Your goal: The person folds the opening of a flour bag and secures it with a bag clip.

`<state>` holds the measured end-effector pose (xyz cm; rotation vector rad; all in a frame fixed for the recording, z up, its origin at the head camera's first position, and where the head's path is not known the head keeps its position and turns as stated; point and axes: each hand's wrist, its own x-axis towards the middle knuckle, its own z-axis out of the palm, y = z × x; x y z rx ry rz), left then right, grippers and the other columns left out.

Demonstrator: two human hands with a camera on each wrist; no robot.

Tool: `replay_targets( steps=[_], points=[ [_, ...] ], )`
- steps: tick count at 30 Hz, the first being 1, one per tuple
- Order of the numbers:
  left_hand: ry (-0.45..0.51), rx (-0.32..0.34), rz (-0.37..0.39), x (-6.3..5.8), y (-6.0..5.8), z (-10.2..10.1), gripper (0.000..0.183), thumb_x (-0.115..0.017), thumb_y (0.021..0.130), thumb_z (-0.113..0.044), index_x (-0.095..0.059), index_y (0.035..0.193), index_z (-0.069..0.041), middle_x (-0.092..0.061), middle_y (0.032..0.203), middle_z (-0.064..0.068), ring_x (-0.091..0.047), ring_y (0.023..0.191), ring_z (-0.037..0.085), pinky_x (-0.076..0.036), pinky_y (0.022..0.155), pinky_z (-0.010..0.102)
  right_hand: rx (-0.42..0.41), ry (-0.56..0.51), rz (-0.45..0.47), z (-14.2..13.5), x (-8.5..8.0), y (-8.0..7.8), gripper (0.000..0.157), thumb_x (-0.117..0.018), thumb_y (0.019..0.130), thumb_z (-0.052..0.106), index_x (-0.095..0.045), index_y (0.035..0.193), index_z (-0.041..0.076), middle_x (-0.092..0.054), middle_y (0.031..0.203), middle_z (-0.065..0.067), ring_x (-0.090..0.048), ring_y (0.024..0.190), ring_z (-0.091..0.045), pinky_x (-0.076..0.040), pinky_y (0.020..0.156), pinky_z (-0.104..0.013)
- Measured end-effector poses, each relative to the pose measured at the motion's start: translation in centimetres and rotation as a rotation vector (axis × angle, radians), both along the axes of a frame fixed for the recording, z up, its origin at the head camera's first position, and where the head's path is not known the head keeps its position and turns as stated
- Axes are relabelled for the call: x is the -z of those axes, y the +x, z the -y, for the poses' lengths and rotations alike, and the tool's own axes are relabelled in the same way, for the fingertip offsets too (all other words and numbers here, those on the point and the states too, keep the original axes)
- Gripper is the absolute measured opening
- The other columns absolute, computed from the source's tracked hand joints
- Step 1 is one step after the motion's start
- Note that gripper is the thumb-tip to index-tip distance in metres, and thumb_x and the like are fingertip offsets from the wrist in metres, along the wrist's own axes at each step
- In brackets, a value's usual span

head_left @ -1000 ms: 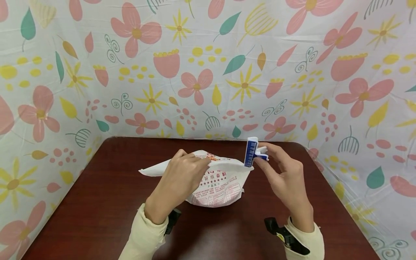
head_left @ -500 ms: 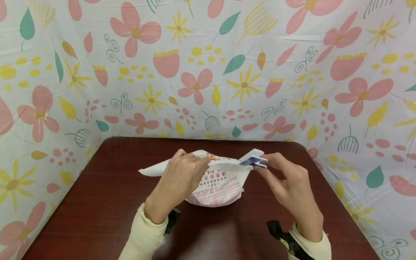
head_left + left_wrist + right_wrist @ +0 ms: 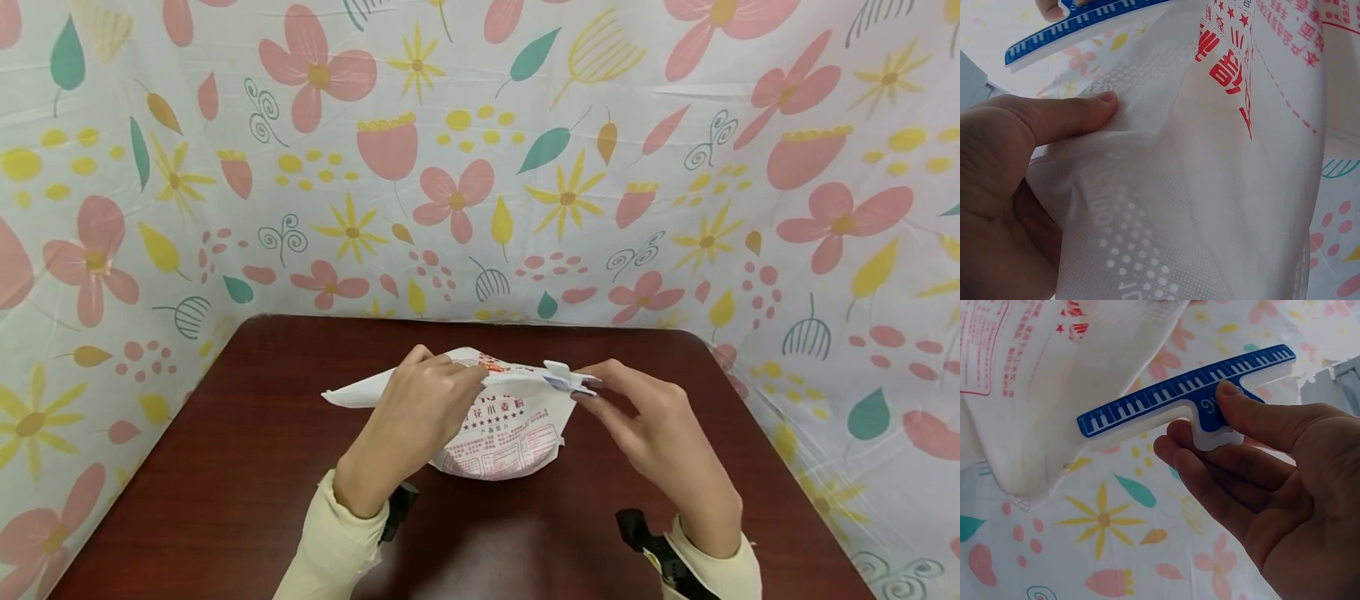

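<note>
A white flour bag (image 3: pixel 502 454) with red print lies in front of me, its top edge pulled up into a flat fold. My left hand (image 3: pixel 420 412) pinches this fold near its middle, thumb (image 3: pixel 1079 115) on one face of the bag in the left wrist view. At the fold's right end is a bag clip (image 3: pixel 1188 387), blue and white with a piano-key pattern. My right hand (image 3: pixel 663 433) holds the clip by its handles between thumb and fingers. In the right wrist view the clip's bar overlaps the bag's edge.
The bag rests on a dark reddish-brown table (image 3: pixel 247 467) with rounded far corners. A white curtain (image 3: pixel 465 167) printed with flowers and leaves hangs behind the table and along both sides. Each wrist wears a black camera mount (image 3: pixel 660 554).
My right hand has turned the clip from upright to nearly level and brought it left to the fold's right end. The left hand keeps its pinch on the bag.
</note>
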<state>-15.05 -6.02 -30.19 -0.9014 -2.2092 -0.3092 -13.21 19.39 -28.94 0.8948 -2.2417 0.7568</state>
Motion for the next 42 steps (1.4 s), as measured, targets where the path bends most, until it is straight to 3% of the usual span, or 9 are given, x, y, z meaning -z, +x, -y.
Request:
replay_targets(
  steps=[7, 14, 18, 27, 31, 42],
  points=[
    [0.001, 0.007, 0.003, -0.2, 0.0, 0.1, 0.025, -0.053, 0.087, -0.014, -0.045, 0.064, -0.018, -0.038, 0.047, -0.011, -0.038, 0.050, 0.007, -0.026, 0.058, 0.024, 0.006, 0.091, 0.045, 0.3, -0.3, -0.8, 0.025, -0.069, 0.077, 0.009, -0.060, 0.096, 0.022, -0.060, 0.088, 0.018, -0.054, 0.077, 0.004, -0.042, 0.068, -0.011],
    [-0.001, 0.010, -0.003, -0.4, -0.1, 0.2, 0.026, -0.053, 0.088, -0.014, -0.043, 0.063, -0.018, -0.035, 0.047, -0.010, -0.036, 0.049, 0.007, -0.026, 0.058, 0.024, 0.020, 0.167, -0.009, 0.6, -0.4, -1.2, 0.020, -0.069, 0.077, 0.010, -0.060, 0.093, 0.017, -0.057, 0.083, 0.014, -0.048, 0.067, 0.003, -0.038, 0.059, -0.010],
    [0.002, 0.009, 0.001, -0.3, -0.1, 0.3, 0.026, -0.053, 0.087, -0.014, -0.043, 0.063, -0.018, -0.035, 0.047, -0.010, -0.036, 0.049, 0.007, -0.026, 0.057, 0.024, 0.044, 0.181, 0.028, 0.8, -0.1, -1.4, 0.019, -0.068, 0.079, 0.014, -0.060, 0.095, 0.018, -0.056, 0.084, 0.015, -0.048, 0.069, 0.002, -0.038, 0.061, -0.010],
    [-0.009, 0.008, 0.015, 0.1, -0.2, 0.3, 0.019, -0.056, 0.086, -0.016, -0.050, 0.068, -0.018, -0.041, 0.049, -0.011, -0.039, 0.051, 0.007, -0.026, 0.058, 0.024, 0.091, 0.148, 0.148, 0.6, 0.7, -1.5, 0.036, -0.070, 0.078, 0.022, -0.053, 0.110, 0.022, -0.057, 0.095, 0.017, -0.055, 0.088, 0.000, -0.043, 0.074, -0.018],
    [-0.014, 0.004, 0.018, 0.1, -0.1, 0.4, 0.017, -0.057, 0.085, -0.017, -0.052, 0.069, -0.018, -0.045, 0.050, -0.011, -0.040, 0.052, 0.008, -0.026, 0.057, 0.024, 0.092, 0.138, 0.118, 0.4, 1.1, -1.5, 0.041, -0.072, 0.075, 0.024, -0.056, 0.112, 0.021, -0.057, 0.099, 0.014, -0.054, 0.090, -0.001, -0.041, 0.077, -0.016],
    [-0.011, 0.005, 0.024, -0.1, -0.1, 0.5, 0.017, -0.058, 0.085, -0.016, -0.053, 0.069, -0.018, -0.047, 0.051, -0.011, -0.042, 0.053, 0.008, -0.026, 0.058, 0.024, 0.015, 0.139, 0.011, 0.3, 0.9, -2.0, 0.030, -0.071, 0.076, 0.013, -0.063, 0.104, 0.019, -0.060, 0.096, 0.011, -0.054, 0.082, -0.002, -0.041, 0.069, -0.011]
  ],
)
